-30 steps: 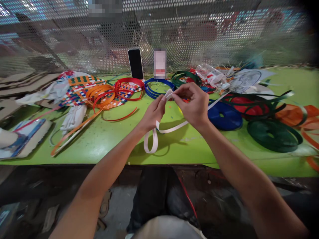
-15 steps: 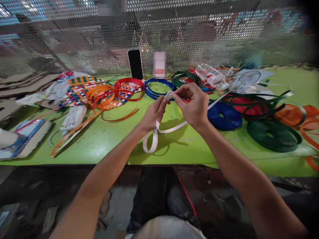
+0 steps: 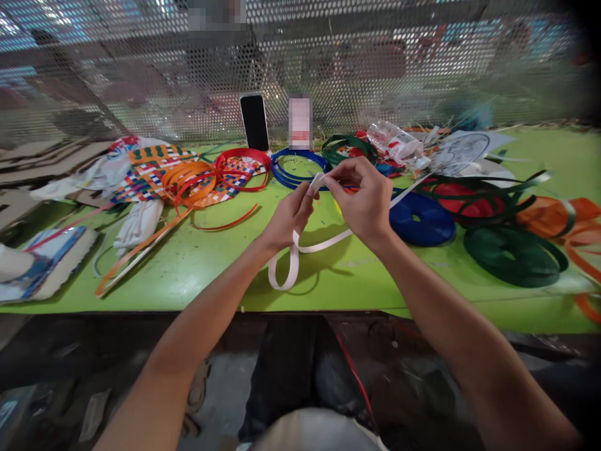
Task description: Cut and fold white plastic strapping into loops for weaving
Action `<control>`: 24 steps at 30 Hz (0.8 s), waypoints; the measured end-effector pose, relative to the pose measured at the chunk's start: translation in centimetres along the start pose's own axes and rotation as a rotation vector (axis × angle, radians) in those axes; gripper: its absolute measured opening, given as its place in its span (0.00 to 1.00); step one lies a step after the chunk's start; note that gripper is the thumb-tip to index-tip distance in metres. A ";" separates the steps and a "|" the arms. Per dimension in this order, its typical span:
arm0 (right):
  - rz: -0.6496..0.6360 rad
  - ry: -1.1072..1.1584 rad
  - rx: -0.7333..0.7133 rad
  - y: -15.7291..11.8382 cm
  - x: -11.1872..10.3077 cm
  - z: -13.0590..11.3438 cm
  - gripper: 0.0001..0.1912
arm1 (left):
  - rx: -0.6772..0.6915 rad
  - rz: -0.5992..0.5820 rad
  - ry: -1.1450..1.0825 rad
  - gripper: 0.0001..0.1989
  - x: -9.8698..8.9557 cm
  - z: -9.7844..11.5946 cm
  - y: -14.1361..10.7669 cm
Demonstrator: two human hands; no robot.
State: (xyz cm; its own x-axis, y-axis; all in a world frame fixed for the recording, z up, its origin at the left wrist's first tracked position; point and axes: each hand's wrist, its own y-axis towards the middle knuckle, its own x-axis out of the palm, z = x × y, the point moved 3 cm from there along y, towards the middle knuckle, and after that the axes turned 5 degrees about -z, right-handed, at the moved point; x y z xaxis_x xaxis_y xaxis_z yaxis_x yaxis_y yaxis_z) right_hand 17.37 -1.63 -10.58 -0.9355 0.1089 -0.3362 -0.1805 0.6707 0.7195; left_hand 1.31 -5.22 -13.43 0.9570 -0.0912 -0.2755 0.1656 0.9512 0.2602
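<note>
White strap: held above the tabletop [image 3: 188, 275] between both hands; flat, smooth and ribbon-like, with a teardrop-shaped loop [image 3: 293, 266] hung below the left hand [image 3: 287, 216].
Left hand: the strap is pinched between thumb and fingers.
Right hand [image 3: 364, 194]: the strap is pinched by thumb and forefinger, close to the left fingertips.
Rolls: a blue roll [image 3: 422, 219] and a dark green roll [image 3: 514, 254], both disc-shaped, are laid flat to the right.
Woven piece [image 3: 150, 163]: checkered in several colours, partly covered by a loose orange coil [image 3: 188, 181].
Back edge: a black-screened phone [image 3: 254, 123] is propped upright near a perforated screen [image 3: 300, 62]; a clear, crinkled plastic bottle [image 3: 397, 144] is tipped on its side farther right.
</note>
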 end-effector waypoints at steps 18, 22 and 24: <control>0.003 0.019 -0.013 0.2 0.0 -0.1 0.05 | -0.108 0.041 -0.266 0.17 0.2 0.1 0.7; -0.003 -0.011 -0.015 0.1 0.1 -0.2 0.05 | -0.153 0.099 -0.319 0.17 0.0 -0.5 0.8; -0.017 -0.021 -0.012 0.0 0.3 -0.3 0.06 | -0.185 0.140 -0.347 0.17 -0.2 -0.7 0.8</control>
State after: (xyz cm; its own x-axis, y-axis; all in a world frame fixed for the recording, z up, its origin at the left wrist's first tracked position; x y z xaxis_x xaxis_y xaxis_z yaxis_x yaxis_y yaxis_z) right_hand 17.00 -1.79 -10.49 -0.9256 0.1131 -0.3611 -0.2001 0.6636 0.7209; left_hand 1.07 -4.20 -13.83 0.9959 -0.0215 0.0873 0.0133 0.9955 0.0938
